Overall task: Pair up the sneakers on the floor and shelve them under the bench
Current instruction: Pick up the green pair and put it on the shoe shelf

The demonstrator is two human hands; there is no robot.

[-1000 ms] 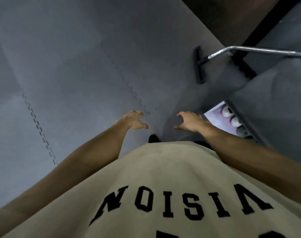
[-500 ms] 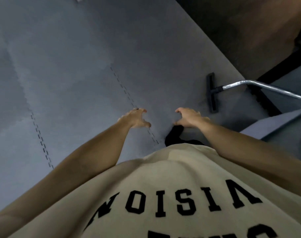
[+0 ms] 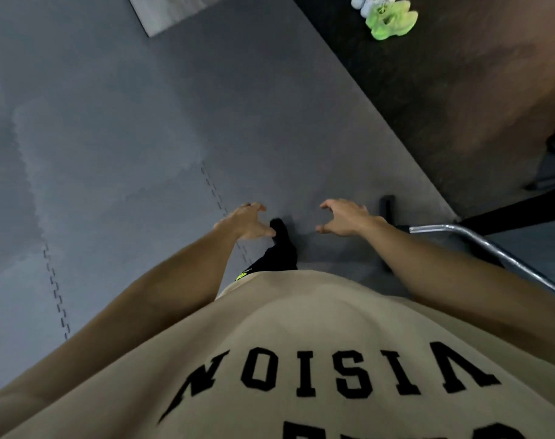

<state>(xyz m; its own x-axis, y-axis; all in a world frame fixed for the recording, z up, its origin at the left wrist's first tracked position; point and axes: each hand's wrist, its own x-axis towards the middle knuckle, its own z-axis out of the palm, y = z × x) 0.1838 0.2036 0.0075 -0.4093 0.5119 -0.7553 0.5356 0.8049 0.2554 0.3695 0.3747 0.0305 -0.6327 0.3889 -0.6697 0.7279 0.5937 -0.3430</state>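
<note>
Lying far ahead on dark floor, top right: green sneaker, pale sneaker touching it, cut by frame edge. Left hand, right hand empty, fingers spread, above grey mat. Metal bar at right.

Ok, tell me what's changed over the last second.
The view has swung away from the bench: the shelved white shoes have dropped out of sight, and a green sneaker with a pale one beside it has come into view far ahead on the dark floor. The metal bar now sits lower right. Nothing was grasped or released: left hand and right hand stay open and empty.
</note>
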